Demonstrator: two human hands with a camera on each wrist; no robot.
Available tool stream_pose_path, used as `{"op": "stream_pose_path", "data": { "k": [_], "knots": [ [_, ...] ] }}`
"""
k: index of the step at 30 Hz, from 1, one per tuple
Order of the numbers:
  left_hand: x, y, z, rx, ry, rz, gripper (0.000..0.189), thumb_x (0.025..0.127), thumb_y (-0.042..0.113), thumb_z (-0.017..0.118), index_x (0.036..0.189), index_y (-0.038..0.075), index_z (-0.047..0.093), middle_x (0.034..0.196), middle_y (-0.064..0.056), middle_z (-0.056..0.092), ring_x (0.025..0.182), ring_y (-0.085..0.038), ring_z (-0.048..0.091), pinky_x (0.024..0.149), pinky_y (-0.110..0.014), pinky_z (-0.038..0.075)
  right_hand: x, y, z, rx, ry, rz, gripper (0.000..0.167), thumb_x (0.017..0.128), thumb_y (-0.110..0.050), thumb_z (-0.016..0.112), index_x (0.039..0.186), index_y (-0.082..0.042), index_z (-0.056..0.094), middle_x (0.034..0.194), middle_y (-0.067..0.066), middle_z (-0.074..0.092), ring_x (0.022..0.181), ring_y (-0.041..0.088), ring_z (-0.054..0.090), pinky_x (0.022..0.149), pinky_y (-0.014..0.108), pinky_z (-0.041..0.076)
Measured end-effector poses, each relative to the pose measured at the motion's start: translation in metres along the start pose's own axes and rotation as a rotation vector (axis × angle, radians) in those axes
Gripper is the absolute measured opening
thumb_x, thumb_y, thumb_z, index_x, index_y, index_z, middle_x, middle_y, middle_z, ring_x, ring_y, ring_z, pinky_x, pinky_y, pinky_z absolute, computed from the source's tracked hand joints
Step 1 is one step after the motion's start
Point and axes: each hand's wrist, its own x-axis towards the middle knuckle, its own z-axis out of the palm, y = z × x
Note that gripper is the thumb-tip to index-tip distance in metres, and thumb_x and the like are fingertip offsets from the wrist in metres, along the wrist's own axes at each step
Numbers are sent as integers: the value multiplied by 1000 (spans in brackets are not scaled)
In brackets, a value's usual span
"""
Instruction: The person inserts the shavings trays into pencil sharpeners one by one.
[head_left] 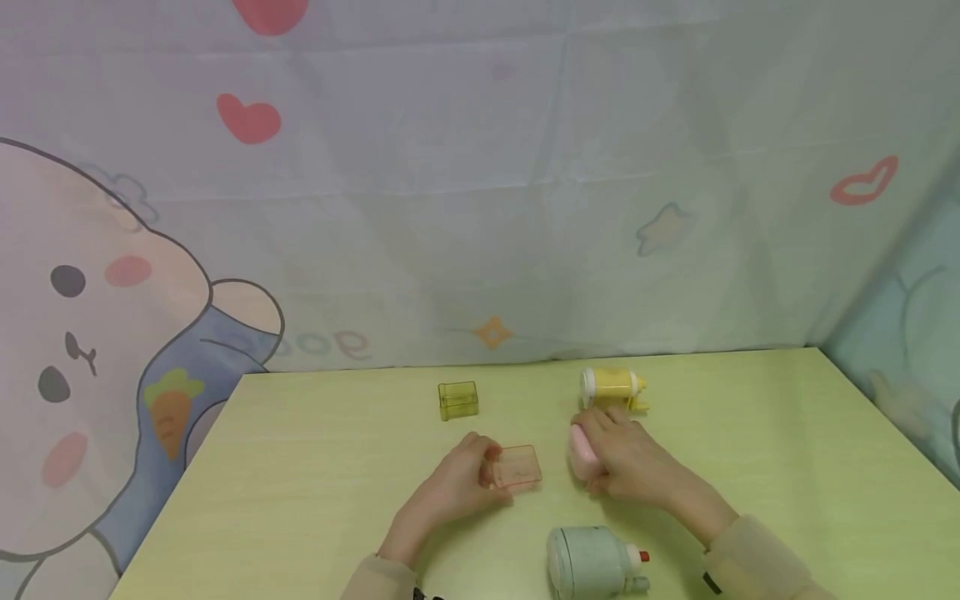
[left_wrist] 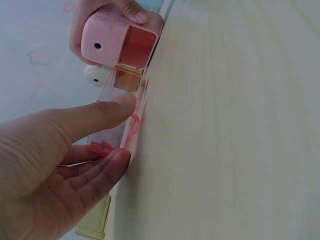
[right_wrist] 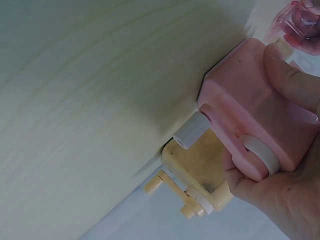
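Observation:
My right hand [head_left: 637, 458] grips a pink crank pencil sharpener [head_left: 582, 454] from above, on the table right of centre. Its crank with a white knob [right_wrist: 191, 130] shows in the right wrist view. In the left wrist view, the square red opening [left_wrist: 138, 47] in the sharpener's body faces my left hand. Between thumb and fingertips, my left hand [head_left: 453, 483] holds a clear pink shavings drawer [head_left: 519, 467] low over the table. A short gap separates drawer and sharpener in the head view.
Behind my right hand lies a yellow crank sharpener [head_left: 613, 384]. A grey-blue sharpener [head_left: 588, 562] with a red-tipped knob is at the near edge of view. Farther back, left of centre, sits a clear olive drawer [head_left: 458, 400]. A printed curtain [head_left: 480, 208] hangs behind the table.

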Motion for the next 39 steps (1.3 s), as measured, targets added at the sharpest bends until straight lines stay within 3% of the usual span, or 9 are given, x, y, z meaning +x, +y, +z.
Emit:
{"op": "stream_pose_path", "data": {
  "k": [24,39],
  "knots": [
    [7,8,8,11,-2,-4,55,73,20,83,117,0,57,91,1,50,74,-3,48,68,-16,45,7,-5,4,13,0,-30,78,49,-15,92,115,-6,51,105,2,57,96,20,50,81,39,47],
    [11,11,12,19,-2,-9,56,72,21,84,117,0,57,92,1,50,75,-3,49,68,-16,46,11,-6,9,30,13,-49,78,48,-14,92,115,-7,52,110,3,58,101,22,51,84,41,49]
  ]
}}
